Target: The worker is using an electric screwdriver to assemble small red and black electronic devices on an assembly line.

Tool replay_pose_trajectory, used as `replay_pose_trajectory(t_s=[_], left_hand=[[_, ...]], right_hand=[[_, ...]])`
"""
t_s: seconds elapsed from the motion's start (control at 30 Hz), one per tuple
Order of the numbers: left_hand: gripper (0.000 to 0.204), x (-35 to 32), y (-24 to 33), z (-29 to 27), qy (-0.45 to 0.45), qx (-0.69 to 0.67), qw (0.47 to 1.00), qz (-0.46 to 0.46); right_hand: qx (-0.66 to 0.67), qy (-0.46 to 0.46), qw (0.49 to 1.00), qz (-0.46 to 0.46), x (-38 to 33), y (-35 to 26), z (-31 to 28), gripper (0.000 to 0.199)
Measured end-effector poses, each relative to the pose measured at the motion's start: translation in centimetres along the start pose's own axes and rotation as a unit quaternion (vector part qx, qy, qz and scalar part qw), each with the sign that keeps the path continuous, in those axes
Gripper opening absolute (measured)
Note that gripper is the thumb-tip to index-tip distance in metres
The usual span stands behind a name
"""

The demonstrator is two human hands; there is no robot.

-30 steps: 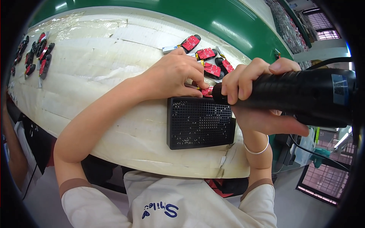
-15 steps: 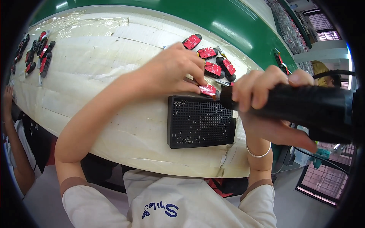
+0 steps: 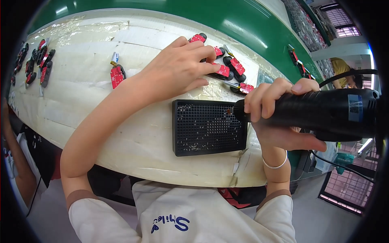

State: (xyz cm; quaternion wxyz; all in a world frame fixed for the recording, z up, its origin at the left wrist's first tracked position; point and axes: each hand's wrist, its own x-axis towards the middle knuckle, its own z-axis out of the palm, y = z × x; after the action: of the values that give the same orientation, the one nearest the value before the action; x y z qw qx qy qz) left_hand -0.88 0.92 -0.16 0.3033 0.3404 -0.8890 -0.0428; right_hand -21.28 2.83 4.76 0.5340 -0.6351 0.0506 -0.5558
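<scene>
Right hand (image 3: 279,117) grips black power screwdriver (image 3: 324,113), tip at black tray's (image 3: 208,127) right edge. Left hand (image 3: 178,67), fingers curled, apparently pinches red-black part (image 3: 222,71) just beyond tray.

Bright, even overhead lighting; glare on taped counter (image 3: 81,60) top. Strong fisheye bending and black vignette at rim. Sharp centre, soft edges.
</scene>
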Motion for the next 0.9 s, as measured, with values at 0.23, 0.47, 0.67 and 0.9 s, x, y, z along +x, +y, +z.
replay_pose_trajectory(t_s=[0.23,0.47,0.67,0.9], left_hand=[[0.011,-0.2,0.1,0.5,-0.03,-0.125,0.991,0.024],[0.011,-0.8,-0.6,0.8,-0.065,-0.189,0.98,0.01],[0.015,-0.2,-0.6,1.3,-0.036,-0.211,0.976,0.033],[0.017,-0.3,-0.6,1.4,-0.02,-0.217,0.976,0.032]], right_hand=[[-0.038,-0.043,0.998,0.012,0.0,-0.1,-0.6,0.091],[-0.042,-0.099,0.994,-0.027,2.5,-1.2,0.8,0.094],[-0.095,-0.131,0.986,-0.039,2.8,0.9,-0.6,0.097],[-0.045,-0.069,0.996,-0.03,2.3,2.3,0.2,0.094]])
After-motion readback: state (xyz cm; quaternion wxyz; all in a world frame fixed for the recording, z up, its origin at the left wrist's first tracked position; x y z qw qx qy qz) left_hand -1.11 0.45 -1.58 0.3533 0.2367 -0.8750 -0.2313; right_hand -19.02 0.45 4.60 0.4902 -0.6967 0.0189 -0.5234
